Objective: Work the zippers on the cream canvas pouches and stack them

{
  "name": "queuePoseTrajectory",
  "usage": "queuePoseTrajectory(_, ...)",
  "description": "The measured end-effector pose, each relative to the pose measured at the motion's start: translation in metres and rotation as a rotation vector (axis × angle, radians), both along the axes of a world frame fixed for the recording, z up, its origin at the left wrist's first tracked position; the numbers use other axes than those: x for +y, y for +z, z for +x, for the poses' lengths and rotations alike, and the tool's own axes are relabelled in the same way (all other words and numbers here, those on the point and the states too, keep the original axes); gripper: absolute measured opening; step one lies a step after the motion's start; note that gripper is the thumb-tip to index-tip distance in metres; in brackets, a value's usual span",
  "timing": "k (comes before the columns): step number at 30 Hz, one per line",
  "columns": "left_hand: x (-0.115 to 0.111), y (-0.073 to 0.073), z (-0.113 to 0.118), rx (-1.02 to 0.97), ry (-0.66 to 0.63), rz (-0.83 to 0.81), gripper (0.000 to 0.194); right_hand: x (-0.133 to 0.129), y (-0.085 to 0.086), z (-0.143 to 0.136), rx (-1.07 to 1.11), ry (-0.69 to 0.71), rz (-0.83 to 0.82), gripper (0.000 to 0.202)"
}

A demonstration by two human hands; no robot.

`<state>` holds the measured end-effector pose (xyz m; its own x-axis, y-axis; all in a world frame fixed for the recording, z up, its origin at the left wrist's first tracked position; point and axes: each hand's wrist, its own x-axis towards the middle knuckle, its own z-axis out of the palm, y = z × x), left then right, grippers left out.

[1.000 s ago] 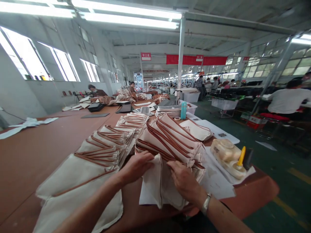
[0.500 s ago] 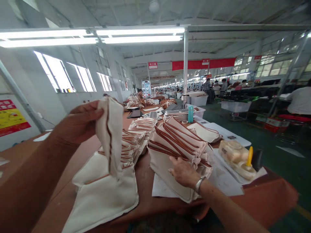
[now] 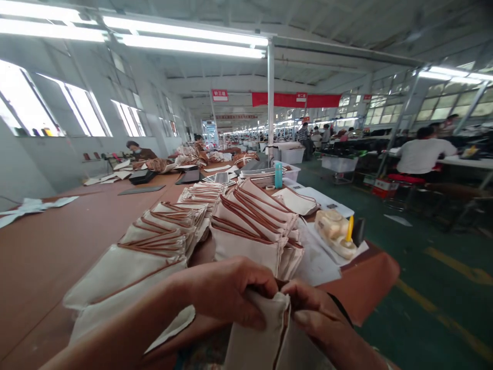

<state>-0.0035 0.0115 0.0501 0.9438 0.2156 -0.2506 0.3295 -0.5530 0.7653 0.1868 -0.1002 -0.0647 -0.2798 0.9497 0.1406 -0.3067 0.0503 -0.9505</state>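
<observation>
A cream fabric pouch piece with brown trim [image 3: 250, 341] is held up close to me at the bottom of the view. My left hand [image 3: 234, 290] pinches its top edge between thumb and fingers. At the corner beside it, my right hand [image 3: 321, 316] is closed on the same piece, with a brown-lined opening showing between the two hands. The lower part of the piece runs out of view. Just beyond my hands stands a fanned stack of similar pouches [image 3: 246, 246], and to its left lies another overlapping row of them [image 3: 127, 267].
On the brown-covered table [image 3: 88, 226], a glue container with a yellow handle [image 3: 333, 231] stands at the right on white sheets. Behind are a turquoise bottle [image 3: 278, 176] and flat boards [image 3: 254, 174]. Co-workers sit further off, one in a white shirt [image 3: 421, 154].
My left hand has brought the pouch piece down from the upper left to the front. My right hand has left the stack and now grips that piece too. The view has turned left.
</observation>
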Motion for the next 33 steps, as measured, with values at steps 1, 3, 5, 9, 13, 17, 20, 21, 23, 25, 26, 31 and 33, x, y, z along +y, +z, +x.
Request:
queuePoseTrajectory(1,0.001,0.0,0.003,0.007,0.006,0.034,0.034,-0.002,-0.004,0.003,-0.077,-0.058,0.05,0.019)
queuePoseTrajectory(3,0.002,-0.003,0.007,0.017,0.024,0.097,0.037,-0.003,-0.006,0.008,-0.295,-0.182,0.178,0.017)
queuePoseTrajectory(5,0.003,-0.008,0.01,0.029,0.04,0.106,0.041,-0.003,-0.002,0.013,-0.512,-0.278,0.317,0.014)
queuePoseTrajectory(9,0.004,-0.023,0.013,-0.019,0.1,-0.157,0.038,0.0,0.014,0.021,-0.698,-0.285,0.471,0.007)
queuePoseTrajectory(13,-0.002,-0.039,0.018,-0.103,0.214,-0.315,0.041,-0.001,0.026,0.025,-0.73,-0.192,0.452,0.009)
queuePoseTrajectory(17,-0.008,-0.051,0.023,-0.127,0.236,-0.385,0.044,-0.001,0.031,0.028,-0.683,-0.17,0.26,0.019)
queuePoseTrajectory(20,-0.01,-0.058,0.024,-0.156,0.274,-0.485,0.044,0.001,0.029,0.028,-0.547,-0.165,0.04,0.018)
queuePoseTrajectory(21,-0.01,-0.059,0.025,-0.17,0.291,-0.529,0.043,0.003,0.028,0.028,-0.518,-0.165,0.013,0.016)
queuePoseTrajectory(23,-0.01,-0.06,0.025,-0.192,0.328,-0.612,0.042,0.004,0.026,0.027,-0.538,-0.185,0.046,0.016)
queuePoseTrajectory(25,-0.01,-0.06,0.027,-0.202,0.37,-0.629,0.042,0.005,0.026,0.026,-0.618,-0.217,0.136,0.019)
queuePoseTrajectory(26,-0.009,-0.059,0.027,-0.203,0.383,-0.614,0.042,0.006,0.026,0.026,-0.652,-0.228,0.172,0.02)
queuePoseTrajectory(31,-0.006,-0.061,0.03,-0.21,0.443,-0.592,0.035,0.009,0.026,0.027,-0.683,-0.233,0.218,0.022)
queuePoseTrajectory(33,-0.005,-0.062,0.031,-0.205,0.467,-0.625,0.032,0.011,0.025,0.028,-0.655,-0.225,0.199,0.021)
